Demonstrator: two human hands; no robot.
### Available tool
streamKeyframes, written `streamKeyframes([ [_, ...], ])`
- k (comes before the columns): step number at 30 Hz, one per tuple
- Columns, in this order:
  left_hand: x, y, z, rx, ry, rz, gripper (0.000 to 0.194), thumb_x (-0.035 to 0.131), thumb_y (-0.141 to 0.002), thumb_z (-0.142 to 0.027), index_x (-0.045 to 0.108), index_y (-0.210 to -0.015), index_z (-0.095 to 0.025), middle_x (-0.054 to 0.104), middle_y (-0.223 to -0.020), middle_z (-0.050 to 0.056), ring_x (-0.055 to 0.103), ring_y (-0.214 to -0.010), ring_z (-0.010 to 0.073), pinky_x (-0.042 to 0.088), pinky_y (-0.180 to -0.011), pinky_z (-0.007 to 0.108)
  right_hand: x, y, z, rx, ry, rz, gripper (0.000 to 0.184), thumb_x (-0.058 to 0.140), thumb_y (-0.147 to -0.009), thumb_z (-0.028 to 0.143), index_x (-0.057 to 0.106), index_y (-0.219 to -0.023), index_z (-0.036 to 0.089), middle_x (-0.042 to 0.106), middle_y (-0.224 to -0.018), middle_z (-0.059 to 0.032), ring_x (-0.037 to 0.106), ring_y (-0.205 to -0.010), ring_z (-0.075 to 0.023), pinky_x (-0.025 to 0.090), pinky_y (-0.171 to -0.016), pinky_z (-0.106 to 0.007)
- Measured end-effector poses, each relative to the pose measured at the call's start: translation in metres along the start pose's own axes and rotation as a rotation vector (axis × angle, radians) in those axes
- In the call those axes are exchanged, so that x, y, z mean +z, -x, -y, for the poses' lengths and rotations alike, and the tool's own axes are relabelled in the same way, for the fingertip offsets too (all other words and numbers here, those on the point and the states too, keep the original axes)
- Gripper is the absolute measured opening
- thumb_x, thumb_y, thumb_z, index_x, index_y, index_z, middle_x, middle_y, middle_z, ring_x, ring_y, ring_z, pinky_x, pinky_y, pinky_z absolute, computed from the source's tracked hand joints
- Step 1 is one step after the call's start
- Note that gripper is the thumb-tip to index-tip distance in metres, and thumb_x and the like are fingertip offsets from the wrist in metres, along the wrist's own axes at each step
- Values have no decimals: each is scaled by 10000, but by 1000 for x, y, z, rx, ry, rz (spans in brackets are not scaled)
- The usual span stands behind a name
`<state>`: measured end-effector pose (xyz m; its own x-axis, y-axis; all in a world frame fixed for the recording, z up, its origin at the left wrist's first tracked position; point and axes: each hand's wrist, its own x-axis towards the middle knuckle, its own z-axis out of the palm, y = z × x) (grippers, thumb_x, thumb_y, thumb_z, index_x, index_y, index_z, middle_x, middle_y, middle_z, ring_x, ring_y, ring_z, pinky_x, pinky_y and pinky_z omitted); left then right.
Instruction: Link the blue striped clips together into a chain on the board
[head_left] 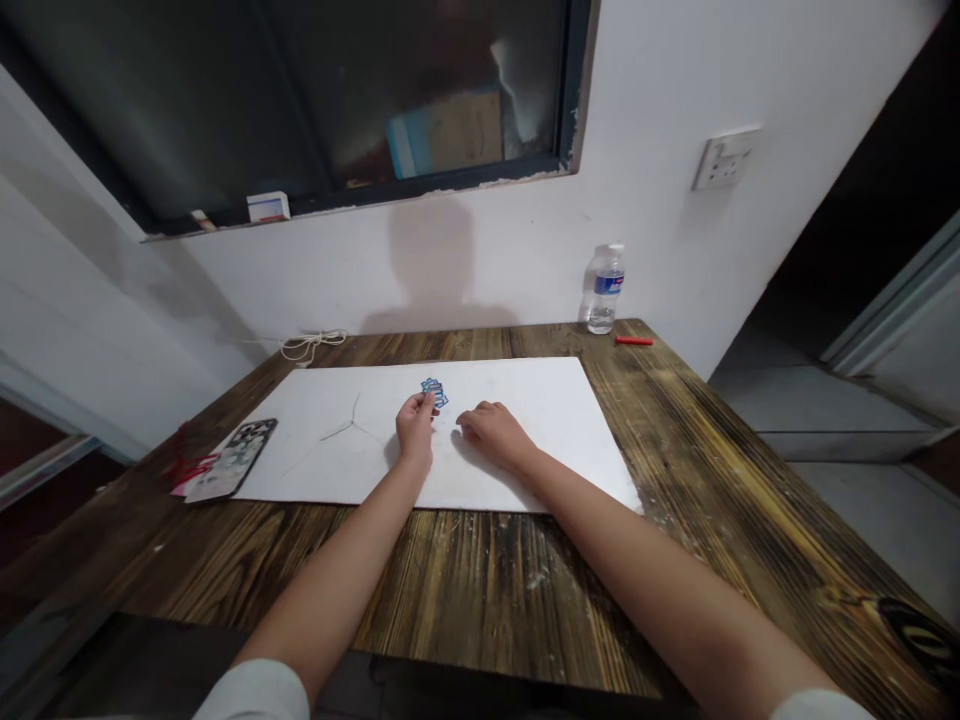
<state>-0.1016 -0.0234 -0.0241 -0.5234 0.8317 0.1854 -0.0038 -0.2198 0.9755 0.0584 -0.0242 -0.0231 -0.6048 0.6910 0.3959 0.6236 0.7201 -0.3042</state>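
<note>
My left hand (pixel 416 425) is closed, thumb and fingers pinching a small blue openwork piece (pixel 435 390) made of thin looping outlines; its kind is too small to tell. The piece is held over a white board (pixel 517 385) lying on the table. To the right of it, my right hand (pixel 491 430) is low over the board, apart from the blue piece. Its fingers are bent and pressed together, and whatever may be between them is hidden. On the board's left half lie thin dark strands (pixel 352 422), spread in a branching shape.
A patterned phone-like slab (pixel 251 445) and red cords (pixel 196 468) lie at the board's left end. A pale coiled cable (pixel 311 345) sits at the wooden table's (pixel 465 590) back left. A water bottle (pixel 606 290) and a red stick (pixel 634 341) are at the back right.
</note>
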Motion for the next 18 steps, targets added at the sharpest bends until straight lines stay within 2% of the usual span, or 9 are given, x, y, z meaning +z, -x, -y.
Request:
streamKeyframes([
  [4,-1,0,0,2,4,0,350,725,-653,-491,606,-733,-172,557,-618,-8,490,-577,104,301,-469,195,0,1,2,-7,10,-11,230,566,-865,142,657,-1070,193,716,-962,-59,574,-956,-179,335,-780,-285],
  [10,-1,-1,1,3,-4,3,349,725,-650,-491,605,-727,-172,546,-606,-10,482,-574,105,299,-462,193,-1,1,1,-27,-4,-5,217,653,-836,240,665,-1047,190,718,-959,-54,578,-945,-190,336,-768,-294],
  [18,0,-1,0,-18,-25,2,356,721,-644,-493,613,-752,-171,557,-615,-8,487,-568,105,298,-445,187,2,-1,4,-15,18,14,211,629,-841,197,673,-1047,198,718,-986,-56,583,-964,-195,351,-782,-298],
])
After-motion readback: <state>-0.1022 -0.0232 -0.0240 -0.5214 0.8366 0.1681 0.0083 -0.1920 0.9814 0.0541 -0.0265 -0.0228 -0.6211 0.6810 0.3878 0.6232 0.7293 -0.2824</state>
